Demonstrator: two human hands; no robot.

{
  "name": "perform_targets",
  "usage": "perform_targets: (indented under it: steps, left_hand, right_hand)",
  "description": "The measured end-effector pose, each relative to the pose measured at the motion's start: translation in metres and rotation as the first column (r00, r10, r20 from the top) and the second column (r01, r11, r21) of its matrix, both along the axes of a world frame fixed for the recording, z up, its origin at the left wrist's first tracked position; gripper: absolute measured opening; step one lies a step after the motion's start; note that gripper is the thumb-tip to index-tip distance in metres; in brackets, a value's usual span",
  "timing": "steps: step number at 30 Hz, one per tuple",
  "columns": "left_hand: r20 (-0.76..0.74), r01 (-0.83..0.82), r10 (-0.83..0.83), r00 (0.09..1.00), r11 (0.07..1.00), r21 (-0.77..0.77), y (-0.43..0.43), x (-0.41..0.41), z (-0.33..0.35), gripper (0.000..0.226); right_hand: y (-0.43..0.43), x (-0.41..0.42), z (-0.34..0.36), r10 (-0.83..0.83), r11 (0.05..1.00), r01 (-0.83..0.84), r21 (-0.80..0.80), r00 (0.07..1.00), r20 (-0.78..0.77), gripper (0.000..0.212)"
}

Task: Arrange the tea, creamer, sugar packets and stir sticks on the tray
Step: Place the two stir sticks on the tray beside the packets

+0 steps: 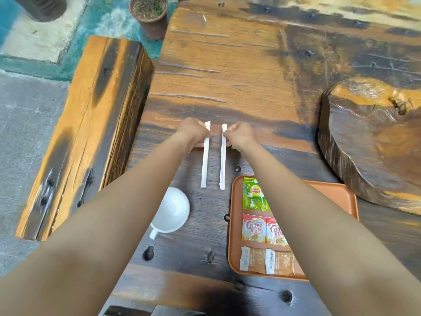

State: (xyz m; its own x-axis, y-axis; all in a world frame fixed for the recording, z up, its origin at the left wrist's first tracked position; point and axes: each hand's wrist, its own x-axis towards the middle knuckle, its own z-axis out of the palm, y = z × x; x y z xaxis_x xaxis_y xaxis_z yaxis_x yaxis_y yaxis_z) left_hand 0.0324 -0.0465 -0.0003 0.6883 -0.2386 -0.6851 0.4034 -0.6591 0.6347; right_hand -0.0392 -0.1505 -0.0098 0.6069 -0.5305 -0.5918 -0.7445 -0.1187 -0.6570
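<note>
We find each hand, left hand (193, 131) and right hand (239, 134), pinching one paper-wrapped stir stick, left stick (205, 153) and right stick (222, 156), near its far end; both sticks look light, thin, easily bent.

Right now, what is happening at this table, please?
A person pinches one paper-wrapped stir stick in each hand: left hand on the left stick, right hand on the right stick. Both sticks are off the orange tray, which already holds a tea packet, creamer packets and sugar packets. A white cup sits beside the tray.
</note>
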Motion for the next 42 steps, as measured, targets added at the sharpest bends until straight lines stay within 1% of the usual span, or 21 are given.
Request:
perform_targets:
  steps: [2,4,7,9,12,16,20,25,33,35,38,42]
  left_hand:
    - [-0.067,-0.02,0.013,0.998,0.994,-0.107,-0.001,-0.004,0.011,0.027]
    - [-0.111,-0.056,0.038,0.993,0.985,-0.163,0.004,-0.005,0.013,0.024]
    - [-0.184,-0.115,0.072,0.98,0.964,-0.238,0.002,-0.005,0.016,0.02]
    - [-0.202,0.016,-0.087,0.976,0.944,-0.328,-0.039,-0.041,0.064,0.015]
    - [-0.226,0.009,-0.102,0.969,0.925,-0.379,-0.039,-0.045,0.068,0.013]
    - [-0.274,-0.036,-0.08,0.958,0.919,-0.391,-0.035,-0.06,0.06,0.016]
    - [-0.287,0.009,-0.133,0.948,0.918,-0.397,-0.051,-0.095,0.065,0.017]
    - [-0.309,0.038,-0.171,0.936,0.918,-0.394,-0.07,-0.14,0.066,0.018]
    - [-0.336,0.085,-0.2,0.921,0.941,-0.328,-0.094,-0.223,0.033,0.021]
    - [-0.318,0.065,-0.157,0.935,0.957,-0.282,-0.099,-0.245,0.022,0.025]
    - [-0.247,0.023,-0.077,0.966,0.976,-0.215,-0.108,-0.273,0.006,0.03]
    - [-0.151,0.021,-0.04,0.988,0.992,-0.126,-0.115,-0.292,-0.011,0.034]
  right_hand:
    - [-0.006,-0.002,0.01,-0.07,0.993,0.064,0.1,0.996,0.058,0.026]
    - [-0.005,-0.009,0.014,-0.081,0.978,0.065,0.198,0.994,0.073,0.022]
    - [-0.013,-0.014,0.026,-0.1,0.954,0.074,0.29,0.992,0.074,0.017]
    - [-0.051,-0.067,0.077,-0.288,0.93,0.23,0.287,0.94,0.181,0.017]
    - [-0.057,-0.074,0.084,-0.28,0.914,0.198,0.355,0.94,0.195,0.016]
    - [-0.061,-0.091,0.084,-0.285,0.9,0.188,0.394,0.937,0.204,0.015]
    - [-0.079,-0.136,0.084,-0.365,0.879,0.264,0.397,0.908,0.207,0.014]
    - [-0.098,-0.188,0.077,-0.393,0.873,0.307,0.379,0.903,0.173,0.016]
    - [-0.122,-0.268,0.049,-0.393,0.88,0.36,0.31,0.918,0.048,0.018]
    - [-0.122,-0.284,0.038,-0.394,0.88,0.374,0.293,0.919,0.012,0.019]
    - [-0.12,-0.299,0.021,-0.405,0.88,0.393,0.268,0.914,-0.009,0.018]
    - [-0.118,-0.308,0.002,-0.387,0.904,0.383,0.188,0.922,-0.019,0.022]
